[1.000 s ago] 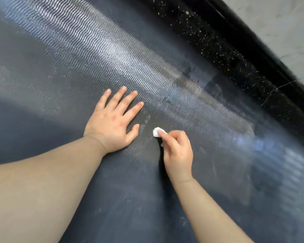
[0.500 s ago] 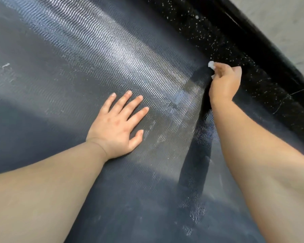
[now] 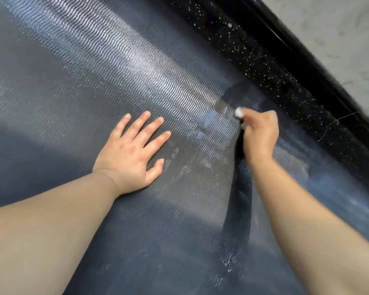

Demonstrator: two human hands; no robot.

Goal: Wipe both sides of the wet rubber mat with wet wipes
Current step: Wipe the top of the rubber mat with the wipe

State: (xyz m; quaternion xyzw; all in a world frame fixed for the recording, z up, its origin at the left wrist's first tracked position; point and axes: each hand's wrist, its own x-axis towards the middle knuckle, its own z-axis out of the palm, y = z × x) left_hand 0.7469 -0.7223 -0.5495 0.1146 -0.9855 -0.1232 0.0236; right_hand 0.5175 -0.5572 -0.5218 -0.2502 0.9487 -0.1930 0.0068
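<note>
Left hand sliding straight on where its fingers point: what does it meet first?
Only bare mat at first; the left hand points at the black speckled strip along the mat's far edge, probably the first other thing. The right hand and wipe sit to the right of that line.

The left hand (image 3: 130,155) lies flat, fingers spread, on the wet ribbed mat (image 3: 94,86), while just beside it the right hand (image 3: 259,133) pinches a small white wipe (image 3: 239,112) against the mat, a speckled black strip (image 3: 275,67) beyond.
</note>
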